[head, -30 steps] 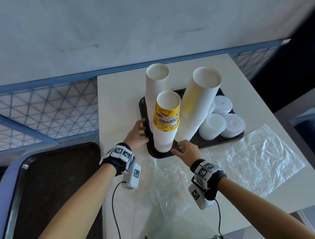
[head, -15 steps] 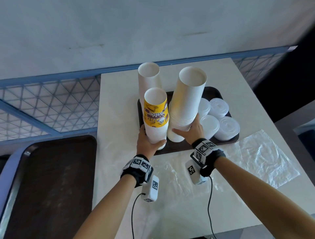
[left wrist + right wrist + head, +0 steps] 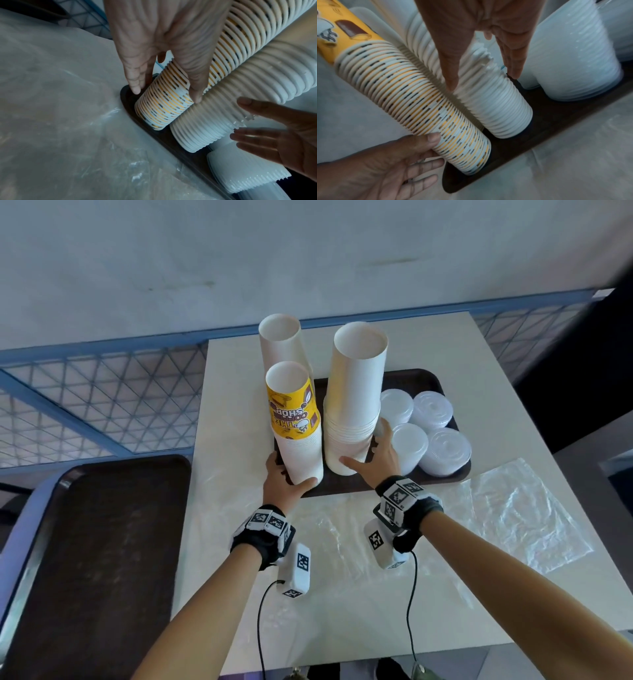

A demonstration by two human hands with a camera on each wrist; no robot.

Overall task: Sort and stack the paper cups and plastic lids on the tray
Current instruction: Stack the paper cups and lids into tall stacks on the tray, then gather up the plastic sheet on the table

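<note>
A dark brown tray [image 3: 424, 378] holds three upright cup stacks. The yellow-printed stack [image 3: 294, 419] stands at the front left, a plain white stack [image 3: 281, 344] behind it, and a wider white stack [image 3: 356, 392] in the middle. Several stacks of white plastic lids [image 3: 430, 409] fill the tray's right side. My left hand [image 3: 287, 481] grips the base of the yellow-printed stack [image 3: 164, 108], thumb in front, fingers on its left. My right hand [image 3: 373, 453] has straight fingers spread around the base of the wider white stack [image 3: 501, 108], thumb in front, fingers between it and the lids [image 3: 570, 54].
Crumpled clear plastic sheets [image 3: 513, 508] lie on the white table in front of and to the right of the tray. A second dark tray [image 3: 96, 542] sits low at the left. A blue lattice railing [image 3: 85, 405] and a wall stand behind.
Both hands moved from the tray's front edge onto the stacks: the left took hold of the yellow-printed stack's base, the right reached around the wider white stack. The stacks now stand straighter.
</note>
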